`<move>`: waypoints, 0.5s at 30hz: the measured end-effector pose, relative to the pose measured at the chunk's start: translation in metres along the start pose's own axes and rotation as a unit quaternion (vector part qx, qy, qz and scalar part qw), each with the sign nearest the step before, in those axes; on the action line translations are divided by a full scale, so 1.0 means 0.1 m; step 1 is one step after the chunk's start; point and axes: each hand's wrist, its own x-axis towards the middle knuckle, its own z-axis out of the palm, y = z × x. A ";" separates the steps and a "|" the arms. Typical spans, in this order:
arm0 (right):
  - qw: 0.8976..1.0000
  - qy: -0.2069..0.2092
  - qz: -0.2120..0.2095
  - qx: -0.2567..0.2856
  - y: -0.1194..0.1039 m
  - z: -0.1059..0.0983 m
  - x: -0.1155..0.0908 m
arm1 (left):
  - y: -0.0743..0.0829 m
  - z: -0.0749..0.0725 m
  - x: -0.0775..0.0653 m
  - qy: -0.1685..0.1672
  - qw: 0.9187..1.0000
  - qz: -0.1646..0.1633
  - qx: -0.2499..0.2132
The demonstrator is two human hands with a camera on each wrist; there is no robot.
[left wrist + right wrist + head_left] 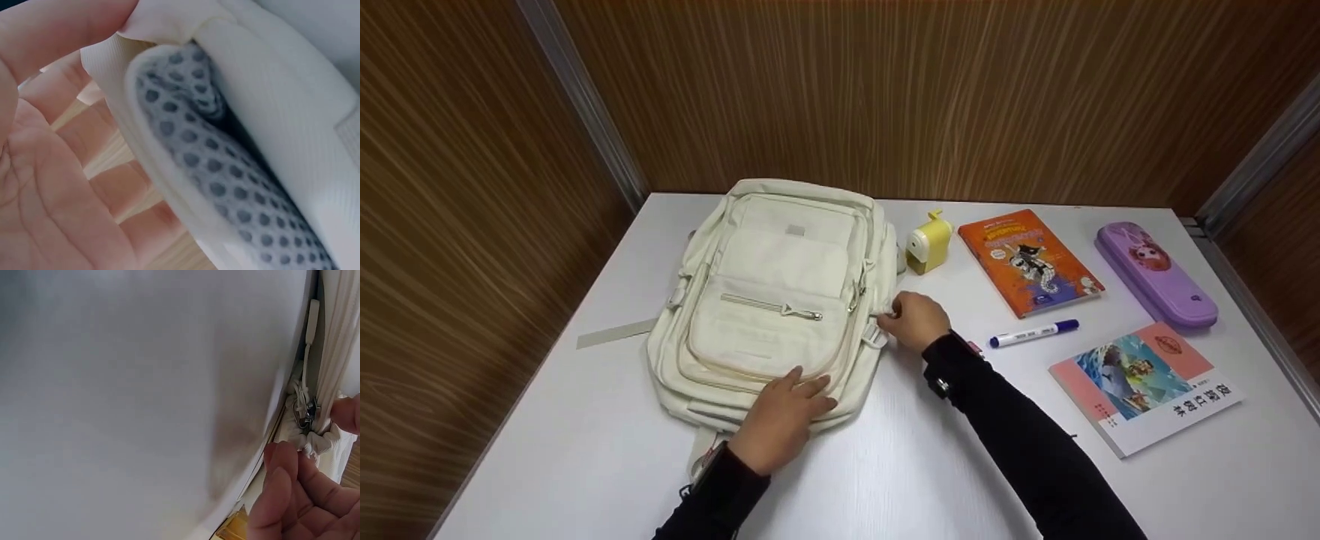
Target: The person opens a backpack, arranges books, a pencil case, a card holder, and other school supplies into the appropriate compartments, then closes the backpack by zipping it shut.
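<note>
A cream backpack lies on its back on the white table, its front pocket and zipper facing up. My left hand rests over the pack's lower edge with straight, spread fingers. In the left wrist view, its palm is beside cream fabric and a grey mesh panel. My right hand is at the pack's right side, next to a side buckle. In the right wrist view, its thumb and fingers pinch bunched cream fabric, just beside metal zipper pulls.
Right of the pack stands a yellow pencil sharpener. Beyond it are an orange book, a blue-capped marker, a purple pencil case and a pink-and-white book. Wood-grain panels wall the table's back and sides.
</note>
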 end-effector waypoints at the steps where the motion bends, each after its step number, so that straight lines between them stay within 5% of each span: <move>1: 1.000 -0.002 0.001 -0.001 -0.01 0.00 -0.02 | -0.02 -0.01 -0.02 0.000 1.000 0.000 -0.004; 10: 0.999 -0.030 -0.009 0.012 0.04 -0.02 -0.16 | -0.22 -0.05 -0.12 -0.012 0.999 -0.011 -0.045; 15: 0.998 -0.047 -0.035 0.016 0.10 -0.04 -0.21 | -0.24 -0.02 -0.18 -0.006 0.999 -0.033 -0.031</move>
